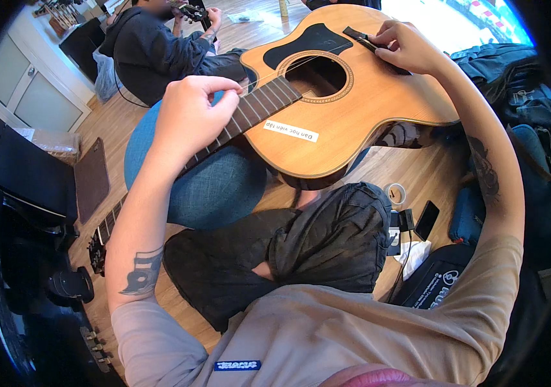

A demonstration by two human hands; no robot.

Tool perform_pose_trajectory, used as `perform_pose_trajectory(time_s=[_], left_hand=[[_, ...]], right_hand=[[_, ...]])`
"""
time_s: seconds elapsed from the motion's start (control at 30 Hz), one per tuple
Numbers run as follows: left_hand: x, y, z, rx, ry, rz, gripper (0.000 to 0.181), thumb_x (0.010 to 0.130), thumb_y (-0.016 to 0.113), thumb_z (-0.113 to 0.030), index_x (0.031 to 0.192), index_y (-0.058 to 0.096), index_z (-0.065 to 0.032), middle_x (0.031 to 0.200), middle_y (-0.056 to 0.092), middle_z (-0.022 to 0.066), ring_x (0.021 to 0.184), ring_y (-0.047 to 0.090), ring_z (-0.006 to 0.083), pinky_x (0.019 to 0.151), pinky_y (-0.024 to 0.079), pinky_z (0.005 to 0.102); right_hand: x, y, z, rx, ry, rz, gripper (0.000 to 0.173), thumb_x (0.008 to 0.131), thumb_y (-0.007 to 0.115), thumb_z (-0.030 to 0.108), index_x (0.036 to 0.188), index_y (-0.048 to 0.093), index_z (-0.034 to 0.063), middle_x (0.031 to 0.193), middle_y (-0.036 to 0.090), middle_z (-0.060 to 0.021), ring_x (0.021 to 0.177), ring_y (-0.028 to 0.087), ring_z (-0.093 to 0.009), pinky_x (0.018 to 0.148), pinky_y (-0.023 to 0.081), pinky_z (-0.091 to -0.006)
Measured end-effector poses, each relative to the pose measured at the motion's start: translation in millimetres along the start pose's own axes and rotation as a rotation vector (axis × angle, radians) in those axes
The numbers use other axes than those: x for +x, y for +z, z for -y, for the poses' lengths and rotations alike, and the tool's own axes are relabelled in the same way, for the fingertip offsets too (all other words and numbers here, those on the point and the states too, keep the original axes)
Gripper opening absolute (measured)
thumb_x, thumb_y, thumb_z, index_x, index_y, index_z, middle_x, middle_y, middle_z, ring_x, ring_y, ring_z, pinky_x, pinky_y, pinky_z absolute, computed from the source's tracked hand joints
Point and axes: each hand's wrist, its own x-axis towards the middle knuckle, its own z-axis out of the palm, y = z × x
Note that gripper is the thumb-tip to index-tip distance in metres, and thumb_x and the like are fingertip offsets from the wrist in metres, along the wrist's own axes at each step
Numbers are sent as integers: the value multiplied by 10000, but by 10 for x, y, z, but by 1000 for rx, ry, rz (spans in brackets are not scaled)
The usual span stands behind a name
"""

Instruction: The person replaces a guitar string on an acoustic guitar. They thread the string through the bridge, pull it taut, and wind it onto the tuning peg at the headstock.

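Note:
An acoustic guitar (304,145) with a pale wood top and a black pickguard (299,43) rests face up on a round blue padded stool (217,193). My left hand (203,111) is over the upper end of the fretboard (256,109), with thumb and forefinger pinched on a thin string. That string runs across the sound hole (319,77) towards the bridge (358,37). My right hand (401,48) is at the bridge, its fingertips touching it; whether they pinch a string end or a pin cannot be told. The headstock (96,249) shows beyond my left forearm.
Another person (159,63) sits on the floor at the upper left, holding a guitar. A piano (9,271) stands along the left. A tape roll (395,193), a phone (427,220), a charger with its cable (406,220) and a black case (430,275) lie at the right.

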Motion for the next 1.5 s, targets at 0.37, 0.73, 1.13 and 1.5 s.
perform_pose_trajectory(time_s=[0.37, 0.73, 1.13, 1.5], left_hand=[[-303, 39, 122, -25, 32, -181, 187, 887, 720, -161, 995, 834, -60, 782, 769, 100, 578, 589, 101, 569, 463, 287], [-587, -81, 105, 187, 176, -169, 161, 882, 718, -109, 996, 825, -77, 679, 665, 144, 557, 631, 253, 550, 470, 368], [-993, -315, 117, 219, 134, -101, 204, 853, 739, -103, 1033, 834, -110, 592, 574, 96, 511, 585, 251, 507, 457, 379], [-1388, -521, 149, 481, 222, -30, 811, 676, 915, -342, 1441, 672, -232, 687, 439, 20, 569, 553, 209, 523, 447, 360]], right_hand=[[-1, 105, 61, -129, 11, -46, 321, 947, 690, 159, 1198, 727, -38, 1056, 746, -242, 922, 759, -330, 867, 622, -405], [-32, 255, 25, -96, 43, -165, 347, 962, 719, 208, 1251, 684, 18, 1086, 766, -204, 973, 761, -314, 907, 602, -386], [-39, 299, 54, -140, -20, -255, 322, 946, 720, 205, 1202, 743, 12, 1020, 735, -202, 894, 746, -301, 868, 591, -403], [-97, 71, -29, 92, -34, -14, 418, 959, 660, 165, 1348, 674, 12, 1214, 694, -205, 1128, 698, -312, 1055, 541, -415]])
